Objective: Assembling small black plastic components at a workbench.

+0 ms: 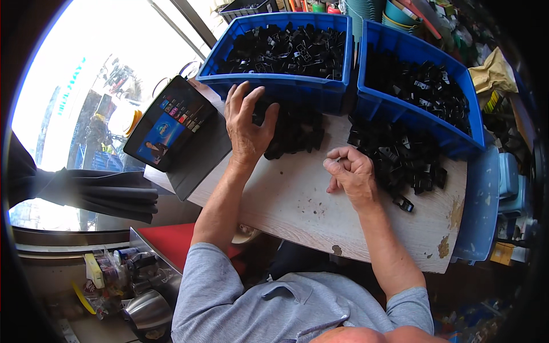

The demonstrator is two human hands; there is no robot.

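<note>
My left hand (247,123) is raised with its fingers apart and nothing visible in it, close to the front wall of a blue bin (274,80) full of small black plastic parts (280,51). Beside that hand, a pile of black parts (294,134) lies on the table. My right hand (353,176) hovers over the pale tabletop (286,194), thumb and fingers curled together in a pinch. Whatever is between those fingertips, if anything, is too small or hidden to make out. A second heap of black parts (400,151) spreads just to its right.
Another blue bin (423,108) of black parts stands at the right back. A tablet (174,126) in a dark folding case leans at the table's left edge, near the window. Past the right edge sits a blue plastic container (480,211). A metal kettle (148,311) is at lower left.
</note>
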